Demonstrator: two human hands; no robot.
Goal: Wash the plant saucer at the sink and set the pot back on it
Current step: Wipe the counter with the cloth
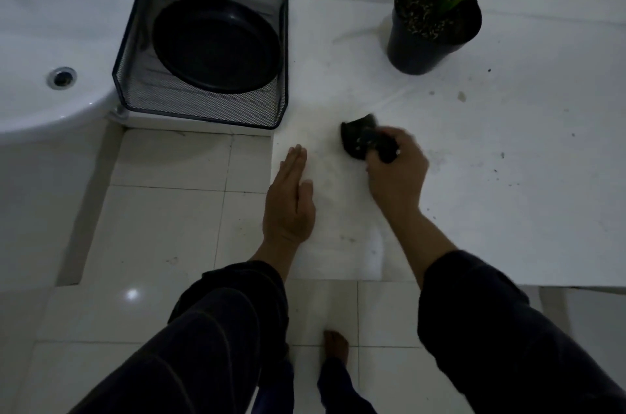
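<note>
In the upper left of the frame the round black plastic saucer [216, 44] leans tilted inside a black wire-mesh basket [162, 98], which stands just beside the white ceramic sink [37, 41]. The black plastic pot with a green plant [430, 27] stands upright in the upper right, on the white table [508, 176], well apart from the saucer. Small dark crumbs of soil [501, 155] lie scattered on the table near it. In the middle of the frame the right hand [398, 169] has its fingers curled around a dark crumpled cloth [359, 139] that touches the table surface; the picture is blurred there. The left hand [291, 197] lies flat with straight fingers at the table's left edge, holding nothing. Below, dark sleeves and a bare foot [336, 344] on pale floor tiles [162, 210] are visible.
</note>
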